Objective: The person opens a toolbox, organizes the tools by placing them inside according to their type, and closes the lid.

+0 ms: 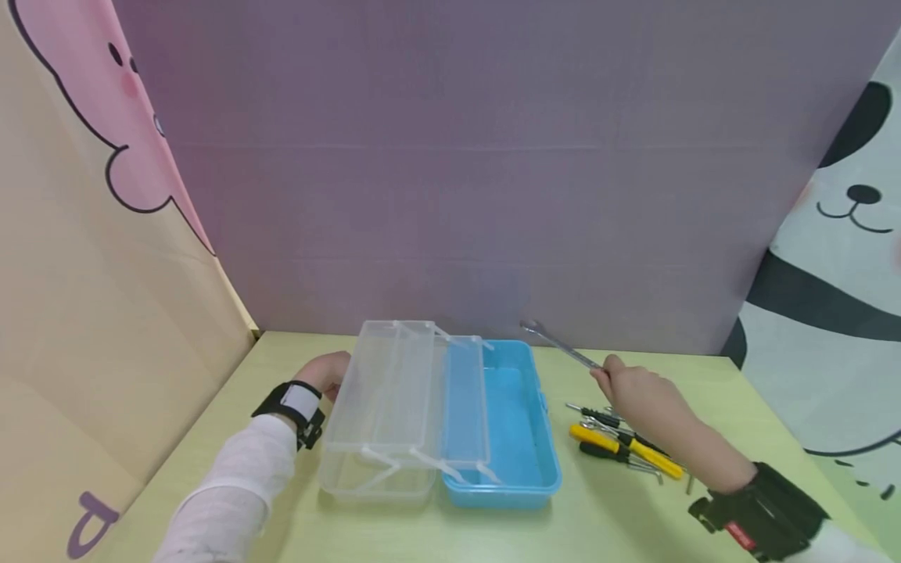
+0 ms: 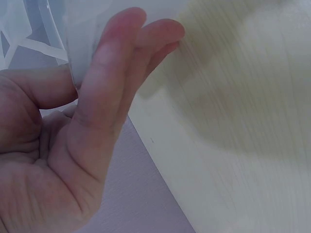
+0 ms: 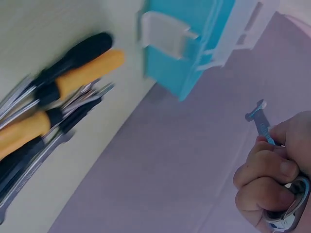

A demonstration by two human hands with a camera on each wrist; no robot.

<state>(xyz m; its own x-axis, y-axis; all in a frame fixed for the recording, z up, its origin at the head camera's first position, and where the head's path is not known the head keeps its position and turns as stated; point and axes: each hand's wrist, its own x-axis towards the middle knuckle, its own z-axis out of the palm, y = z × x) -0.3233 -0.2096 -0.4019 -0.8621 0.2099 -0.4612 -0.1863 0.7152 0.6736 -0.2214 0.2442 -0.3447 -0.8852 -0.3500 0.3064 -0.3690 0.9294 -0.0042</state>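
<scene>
Along the near part of the pale table [image 1: 394, 539] lie loose tools [image 1: 594, 438], yellow- and black-handled ones bunched together just right of a blue box [image 1: 554, 478], presumably put there for easy reach. Next to them, the box has its linked clear tray section [image 1: 394, 383] swung out to the left and partly overlapping the base; that sideways spread probably lets the base's right part be reached from above. Over the far side of the tools, the right hand [image 1: 644, 395] is closed firmly, fingers curled round a wrench [image 3: 261, 121]; it is gripped toward one end, it seems so that the shaft stands free, and the other end points at the box's far right corner without touching it, well apart from the left hand [image 1: 327, 371]. That one has the tray section's left edge between thumb and fairly straight fingers, a light pinch likely meant to steady it. Farthest back hangs a grey-purple cloth [image 1: 457, 172].
</scene>
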